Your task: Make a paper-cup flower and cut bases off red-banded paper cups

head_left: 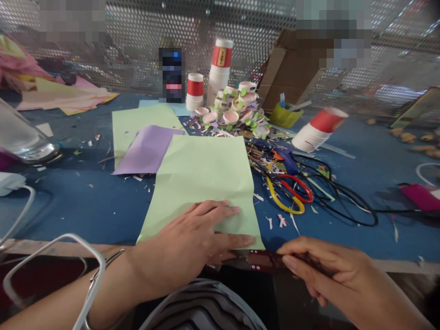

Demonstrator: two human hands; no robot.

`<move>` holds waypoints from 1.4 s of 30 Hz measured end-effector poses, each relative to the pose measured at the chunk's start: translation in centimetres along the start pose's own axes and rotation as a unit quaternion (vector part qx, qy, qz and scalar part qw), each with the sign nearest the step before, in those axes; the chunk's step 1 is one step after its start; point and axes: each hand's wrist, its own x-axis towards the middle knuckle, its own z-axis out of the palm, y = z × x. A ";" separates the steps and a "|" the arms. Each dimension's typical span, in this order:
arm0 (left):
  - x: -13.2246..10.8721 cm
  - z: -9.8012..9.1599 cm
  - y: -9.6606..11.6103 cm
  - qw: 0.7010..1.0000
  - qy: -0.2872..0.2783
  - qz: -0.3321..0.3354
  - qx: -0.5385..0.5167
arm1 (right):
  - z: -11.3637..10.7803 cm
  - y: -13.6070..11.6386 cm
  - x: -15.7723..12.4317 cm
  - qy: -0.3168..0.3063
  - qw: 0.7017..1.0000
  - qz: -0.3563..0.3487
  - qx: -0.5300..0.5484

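A sheet of light green paper (206,169) lies by the table's front edge, faintly creased across. My left hand (202,229) rests palm down on its lower part, fingers stretched towards the right. Just beyond the paper's lower right corner is my right hand (326,266), thumb and index finger pinched together at the table edge. Between them I cannot make out what is held; a dark red strip with small pale dots (254,260) runs up to the fingertips. Purple paper (147,149) and another green sheet (129,123) lie partly under or behind the front sheet.
Scissors with yellow and red handles (290,195) lie right of the paper, among scraps and a black cable (357,217). Behind are decorated small cups (230,118), stacked paper cups (220,75), a tilted cup stack (319,129) and a phone (172,75). A white cable (98,261) crosses my left forearm.
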 end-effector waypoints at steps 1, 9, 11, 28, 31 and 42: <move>0.0 0.0 0.0 1.000 -0.002 0.000 -0.001 | 0.0 -0.1 0.0 0.000 1.000 -0.002 -0.003; 0.0 0.0 -0.1 1.000 -0.014 -0.005 0.002 | 0.6 -0.7 -0.1 -0.012 0.999 -0.018 -0.026; -0.1 0.0 -0.1 1.000 -0.011 0.002 0.003 | 0.8 -0.8 -0.1 -0.014 0.999 -0.020 -0.032; -3.2 -0.9 -0.8 0.992 0.039 -0.057 0.107 | 1.0 -0.2 -0.2 -0.003 0.999 -0.025 -0.043; -3.7 -0.5 -1.1 0.990 0.045 -0.058 0.119 | 1.0 -0.1 -0.2 -0.006 0.999 -0.022 -0.047; -3.4 0.4 -1.4 0.989 0.054 -0.058 0.122 | 1.2 0.0 0.0 -0.010 0.995 -0.074 -0.064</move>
